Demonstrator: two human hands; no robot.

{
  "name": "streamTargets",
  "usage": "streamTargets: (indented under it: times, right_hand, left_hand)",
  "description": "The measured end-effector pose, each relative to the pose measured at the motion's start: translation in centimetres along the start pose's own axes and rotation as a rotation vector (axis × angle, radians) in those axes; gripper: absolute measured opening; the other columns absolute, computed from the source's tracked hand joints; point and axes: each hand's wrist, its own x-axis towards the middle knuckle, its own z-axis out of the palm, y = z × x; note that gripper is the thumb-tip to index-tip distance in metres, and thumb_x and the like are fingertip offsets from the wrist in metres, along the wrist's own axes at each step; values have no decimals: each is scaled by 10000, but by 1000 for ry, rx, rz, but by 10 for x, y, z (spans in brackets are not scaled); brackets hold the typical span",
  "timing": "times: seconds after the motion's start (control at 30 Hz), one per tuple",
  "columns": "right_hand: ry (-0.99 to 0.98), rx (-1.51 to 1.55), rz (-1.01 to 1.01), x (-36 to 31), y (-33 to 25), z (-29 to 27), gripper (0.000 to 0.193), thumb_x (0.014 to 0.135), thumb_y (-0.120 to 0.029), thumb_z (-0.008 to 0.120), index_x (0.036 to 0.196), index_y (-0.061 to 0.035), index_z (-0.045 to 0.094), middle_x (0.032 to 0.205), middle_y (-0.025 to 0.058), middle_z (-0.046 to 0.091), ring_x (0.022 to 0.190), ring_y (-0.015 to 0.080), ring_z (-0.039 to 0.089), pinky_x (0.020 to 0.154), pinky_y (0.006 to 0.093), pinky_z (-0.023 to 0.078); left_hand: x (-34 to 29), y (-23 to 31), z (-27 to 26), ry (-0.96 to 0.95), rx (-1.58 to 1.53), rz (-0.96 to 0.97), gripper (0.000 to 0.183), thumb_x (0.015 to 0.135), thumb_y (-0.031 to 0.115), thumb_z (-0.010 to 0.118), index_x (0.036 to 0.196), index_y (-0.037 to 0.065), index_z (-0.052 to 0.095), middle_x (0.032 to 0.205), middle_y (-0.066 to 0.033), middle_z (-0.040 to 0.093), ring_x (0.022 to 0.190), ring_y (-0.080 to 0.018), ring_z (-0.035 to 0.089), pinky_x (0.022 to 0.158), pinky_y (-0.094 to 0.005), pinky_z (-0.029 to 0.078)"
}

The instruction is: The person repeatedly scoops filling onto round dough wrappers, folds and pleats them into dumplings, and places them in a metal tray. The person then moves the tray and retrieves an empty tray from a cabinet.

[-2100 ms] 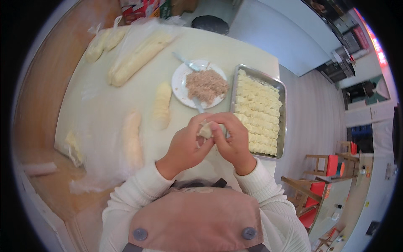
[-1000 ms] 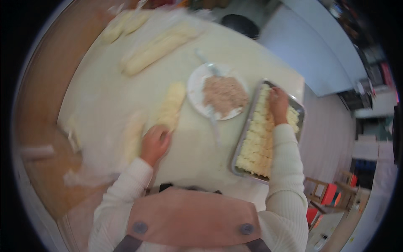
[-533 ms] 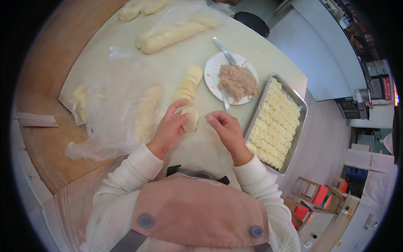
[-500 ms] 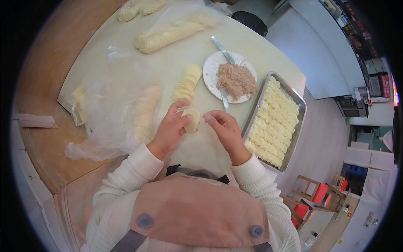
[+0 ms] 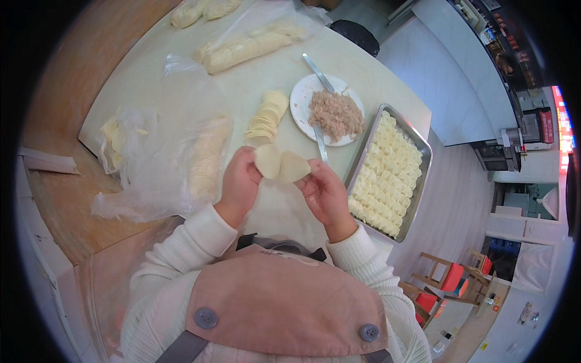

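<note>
A pale table (image 5: 387, 88) spreads beneath and beyond the hands, with a grey floor (image 5: 454, 175) off to their right and red-seated chairs (image 5: 452, 275) farther out that way. Just right of the right hand (image 5: 324, 193) sits a metal tray (image 5: 413, 196) packed with rows of dumplings (image 5: 384, 175). Ahead of both hands is a white plate (image 5: 301, 100) of pinkish mince (image 5: 336, 115). Left of the left hand (image 5: 242, 180), a clear plastic bag (image 5: 166, 175) covers a roll of dough (image 5: 209, 157). Far to the right, a lit red sign (image 5: 564, 121) carries writing — small and blurred here. The left hand pinches one thin dough circle (image 5: 267, 160), the right hand a second circle (image 5: 293, 167); both are up between the hands — touching or overlapping, I can't quite tell — just nearer than a leaning stack of wrappers (image 5: 266, 118).
</note>
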Motion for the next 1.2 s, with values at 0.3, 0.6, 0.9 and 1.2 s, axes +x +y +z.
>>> streamTargets:
  times: [0.3, 0.6, 0.9, 1.2]
  right_hand:
    - [306, -2004, -486, 20, -8, -65, 331, 893, -84, 515, 1222, -57, 532, 1053, 196, 550, 949, 331, 584, 821, 426, 483]
    - [455, -1920, -81, 1, -30, -72, 486, 892, -56, 471, 1366, -156, 440, 998, 181, 545, 831, 380, 604, 720, 458, 495]
    - [443, -1777, -150, 7, -45, -96, 410, 907, -66, 495, 1311, -132, 524, 912, 208, 580, 814, 377, 593, 712, 452, 484]
    - [235, -1708, -176, -6, -21, -76, 402, 897, -29, 488, 1282, -119, 564, 884, 193, 591, 809, 370, 592, 696, 444, 478]
  left_hand:
    - [22, 3, -10, 20, 276, -157, 280, 981, 208, 520, 1145, -19, 524, 1103, -144, 632, 1022, -219, 624, 891, -336, 509]
    - [74, -50, -6, -47, 160, -437, 362, 1035, 239, 371, 1232, -51, 462, 1148, -172, 605, 1067, -266, 610, 929, -383, 503]
    - [127, -102, 15, 115, 7, -492, 338, 1029, 163, 309, 1257, -57, 425, 1270, -190, 525, 1163, -311, 542, 981, -458, 459]
    - [133, -112, 21, 257, -208, -466, 310, 987, 71, 339, 1252, -64, 424, 1245, -179, 533, 1171, -299, 532, 1012, -452, 438]
